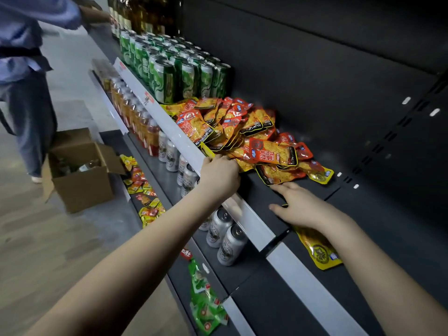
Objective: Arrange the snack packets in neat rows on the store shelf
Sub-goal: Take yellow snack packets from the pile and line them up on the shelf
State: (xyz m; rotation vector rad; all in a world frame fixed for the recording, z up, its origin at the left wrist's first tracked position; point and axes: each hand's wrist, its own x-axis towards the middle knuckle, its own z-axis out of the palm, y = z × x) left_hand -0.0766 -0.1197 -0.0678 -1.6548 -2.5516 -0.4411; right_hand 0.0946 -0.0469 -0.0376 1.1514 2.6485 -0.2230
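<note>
two hands work mid-frame on the dark shelf (278, 197). the left hand (219, 174) curls into the near edge of the heaped snack packets (242, 132), fingers hidden, grip unclear. lower right, the right hand (300, 209) presses flat, uncurled, on a yellow packet (318, 251).

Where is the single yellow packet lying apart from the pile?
In the head view, the yellow packet lies flat on the dark shelf at lower right, partly under the right hand, near the white front rail.
</note>
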